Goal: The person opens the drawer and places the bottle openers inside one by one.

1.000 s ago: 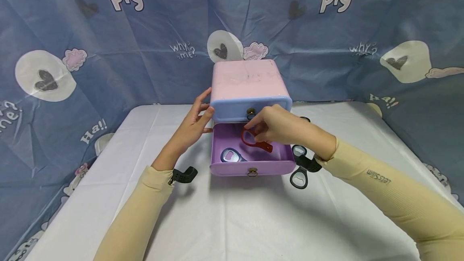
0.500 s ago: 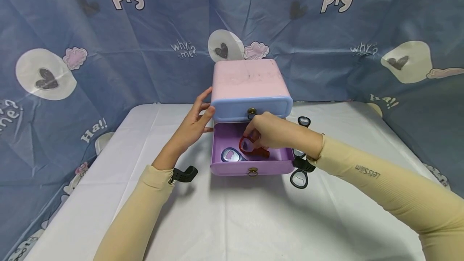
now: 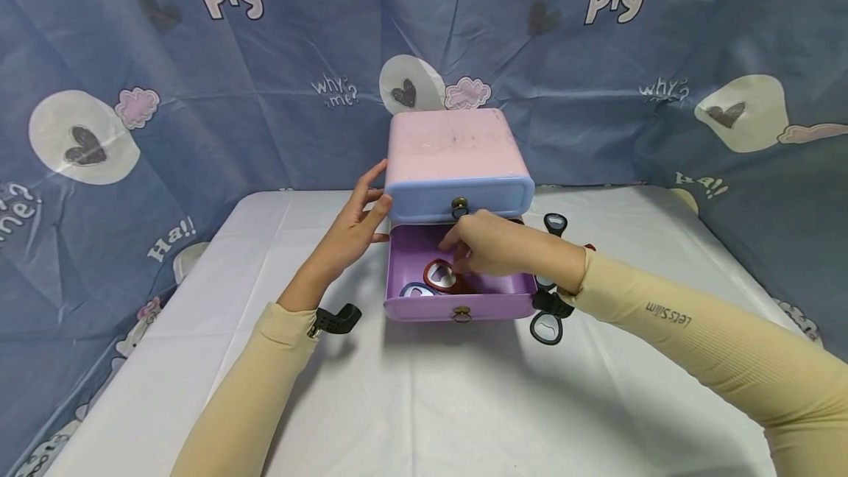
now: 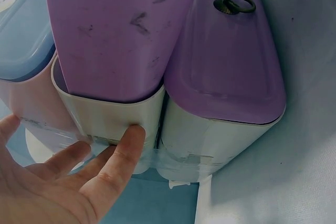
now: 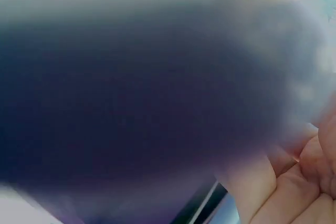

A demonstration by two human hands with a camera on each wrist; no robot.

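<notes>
The red bottle opener (image 3: 440, 275) lay flat in the pulled-out purple drawer (image 3: 460, 305) of the small pink drawer cabinet (image 3: 453, 146), its handle hidden under the right hand (image 3: 493, 246), and overlapped a blue bottle opener (image 3: 414, 290) beside it.

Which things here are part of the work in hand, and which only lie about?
In use:
- right hand at the red bottle opener
- open purple drawer
- blue bottle opener inside it
- left hand touching the drawer box

Lying about:
- black bottle openers on the table
</notes>
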